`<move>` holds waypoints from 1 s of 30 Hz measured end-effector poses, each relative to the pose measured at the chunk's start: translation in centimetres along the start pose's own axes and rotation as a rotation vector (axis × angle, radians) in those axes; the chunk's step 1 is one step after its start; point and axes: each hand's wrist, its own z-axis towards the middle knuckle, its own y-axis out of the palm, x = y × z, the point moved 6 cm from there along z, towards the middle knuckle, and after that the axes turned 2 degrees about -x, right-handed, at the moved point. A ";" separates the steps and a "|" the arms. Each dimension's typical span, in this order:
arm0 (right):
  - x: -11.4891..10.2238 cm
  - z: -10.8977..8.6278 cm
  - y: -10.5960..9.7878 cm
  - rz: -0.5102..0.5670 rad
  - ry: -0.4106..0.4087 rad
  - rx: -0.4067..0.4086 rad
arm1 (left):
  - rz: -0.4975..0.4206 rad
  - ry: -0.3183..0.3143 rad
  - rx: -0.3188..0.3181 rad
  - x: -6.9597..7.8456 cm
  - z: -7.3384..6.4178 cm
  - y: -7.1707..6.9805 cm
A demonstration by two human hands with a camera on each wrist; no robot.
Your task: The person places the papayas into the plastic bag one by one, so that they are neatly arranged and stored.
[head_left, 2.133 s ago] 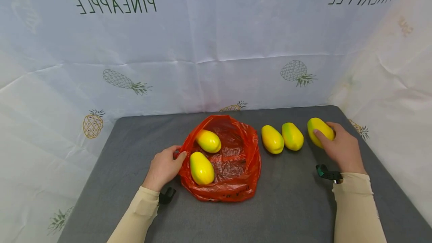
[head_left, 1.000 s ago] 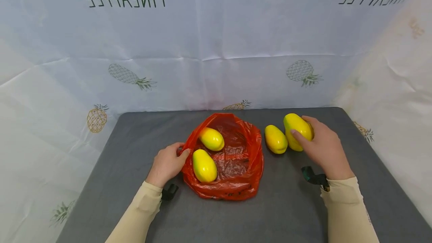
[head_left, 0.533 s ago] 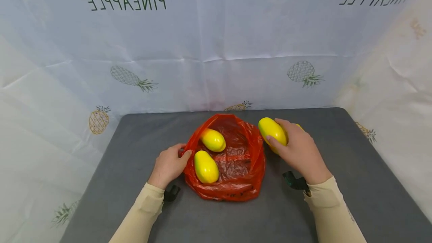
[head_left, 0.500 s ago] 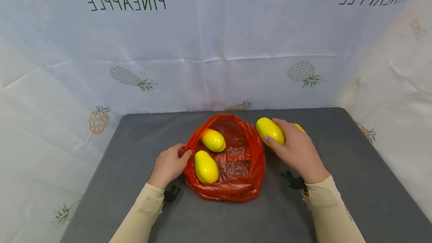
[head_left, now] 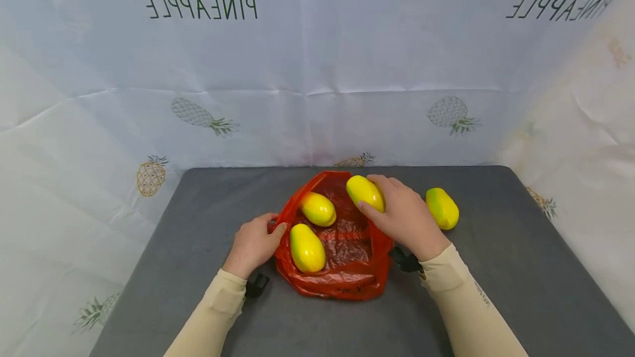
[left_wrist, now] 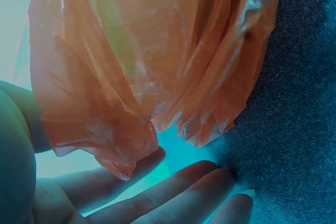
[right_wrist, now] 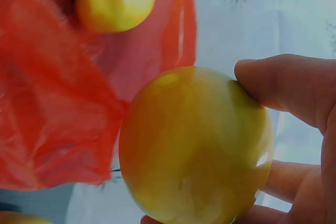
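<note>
A dark grey table (head_left: 496,291) stands before a pale cloth (head_left: 377,59) printed with pineapples. The right grip (head_left: 407,216) grasps a smooth, glossy yellow fruit (head_left: 364,191) over the far right of a thin red bag (head_left: 317,285), whose left rim the left grip (head_left: 252,244) pinches. Two similar fruits (head_left: 307,248) lie inside, another fruit (head_left: 441,208) rightward on the table. The cloth reads "PINEAPPLE", mirrored.

Bag (head_left: 337,286) on table (head_left: 307,329), two fruits (head_left: 307,248) inside, third fruit (head_left: 365,193) over it, fourth fruit (head_left: 442,209) right.
</note>
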 end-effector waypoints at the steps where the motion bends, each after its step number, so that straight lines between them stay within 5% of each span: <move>1: -0.4 0.1 -0.1 -0.004 -0.005 0.002 | -0.004 0.003 0.000 0.0 0.0 0.0; 11: -3.1 1.7 1.0 -0.006 -0.074 -0.020 | -0.016 0.004 0.001 -0.1 0.1 0.0; 30: -2.6 3.8 4.4 -0.104 0.003 -0.139 | -0.023 0.028 0.019 -0.2 0.0 -0.2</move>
